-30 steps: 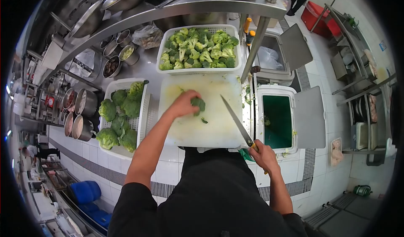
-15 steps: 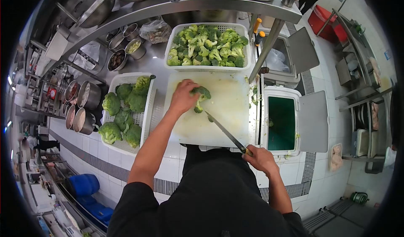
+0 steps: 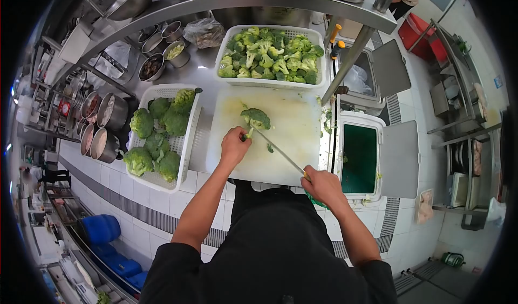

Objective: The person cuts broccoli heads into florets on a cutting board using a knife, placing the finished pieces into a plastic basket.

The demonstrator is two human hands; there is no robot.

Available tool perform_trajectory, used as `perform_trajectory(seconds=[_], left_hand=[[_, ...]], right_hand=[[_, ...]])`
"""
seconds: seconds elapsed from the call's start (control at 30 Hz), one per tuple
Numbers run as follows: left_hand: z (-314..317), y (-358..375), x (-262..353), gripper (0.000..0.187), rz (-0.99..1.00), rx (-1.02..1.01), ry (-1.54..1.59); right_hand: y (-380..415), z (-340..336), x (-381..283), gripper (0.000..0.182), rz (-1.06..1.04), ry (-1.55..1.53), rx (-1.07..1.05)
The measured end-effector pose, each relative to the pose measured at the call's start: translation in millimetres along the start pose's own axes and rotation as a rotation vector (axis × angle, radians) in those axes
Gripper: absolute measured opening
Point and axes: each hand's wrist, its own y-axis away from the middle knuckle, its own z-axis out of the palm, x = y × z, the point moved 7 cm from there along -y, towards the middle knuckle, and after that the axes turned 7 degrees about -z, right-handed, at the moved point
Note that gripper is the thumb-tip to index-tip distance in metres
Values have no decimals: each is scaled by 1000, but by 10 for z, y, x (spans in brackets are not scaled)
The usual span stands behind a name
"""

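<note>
A broccoli head [image 3: 256, 118] lies on the white cutting board [image 3: 291, 107], its crown pointing away from me. At its lower left, my left hand [image 3: 235, 146] is closed, with the fingertips pinching the stem. My right hand [image 3: 322, 186] is wrapped round the yellowish handle of a long knife [image 3: 281, 153]. The blade slants up to the left across the board, and its tip meets the broccoli just under the crown. A small green piece [image 3: 270, 148] rests beside the blade.
Beyond the board stands a white basket of cut florets [image 3: 270, 56]. To the left, another white basket [image 3: 186, 153] holds whole broccoli heads. An open bin with a green inside [image 3: 360, 158] is at the right. A steel shelf [image 3: 259, 1] with a post overhangs the counter.
My left hand has moved from the crown down toward me and onto the stem. The broccoli has turned crown-away. My right hand has shifted up and left, bringing the blade to the broccoli.
</note>
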Motion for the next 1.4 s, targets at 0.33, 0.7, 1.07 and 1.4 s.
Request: perform_trajectory(seconds=[0.33, 0.7, 1.07, 1.4], left_hand=[[-847, -572, 685, 47, 249, -5, 388], [105, -1055, 979, 57, 302, -498, -81], [-24, -496, 537, 57, -281, -733, 246], [297, -157, 104, 59, 127, -111, 216]], right_hand=[[271, -140, 375, 35, 161, -76, -24], [-338, 893, -372, 41, -255, -385, -261], [-386, 520, 576, 46, 355, -406, 231], [263, 305, 526, 34, 269, -167, 68]])
